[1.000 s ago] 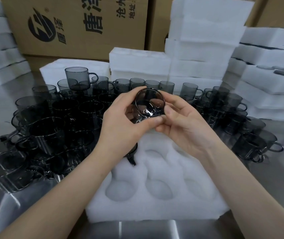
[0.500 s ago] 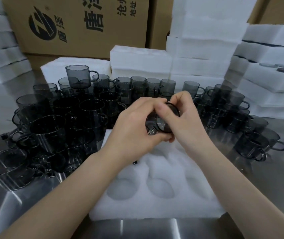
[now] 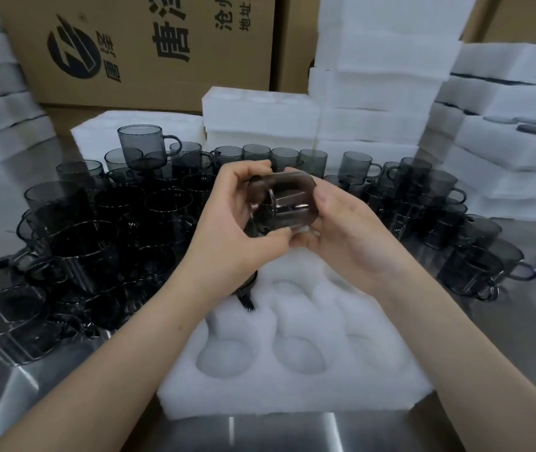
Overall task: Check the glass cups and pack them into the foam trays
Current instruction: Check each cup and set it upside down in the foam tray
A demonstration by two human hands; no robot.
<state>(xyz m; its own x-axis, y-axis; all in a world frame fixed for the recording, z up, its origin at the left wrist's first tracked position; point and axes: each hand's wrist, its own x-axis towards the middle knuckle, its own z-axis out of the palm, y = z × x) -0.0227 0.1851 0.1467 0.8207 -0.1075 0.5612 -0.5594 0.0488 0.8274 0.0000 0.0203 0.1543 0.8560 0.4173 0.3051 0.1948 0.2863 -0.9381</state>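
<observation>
Printed cardboard boxes (image 3: pixel 162 50) at the back of a shiny, seemingly steel tabletop (image 3: pixel 276 432)

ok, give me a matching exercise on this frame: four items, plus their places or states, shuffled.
Items:
1. held cup
2. front foam tray
3. cardboard box
4. raised cup

Places or states:
A. upright on top of other cups, at the back
B. gripped between the left hand and right hand
C. behind the cups, black print on it
D. on the table below the hands, front pockets empty

Pairs: 1-B, 2-D, 3-C, 4-A
</observation>
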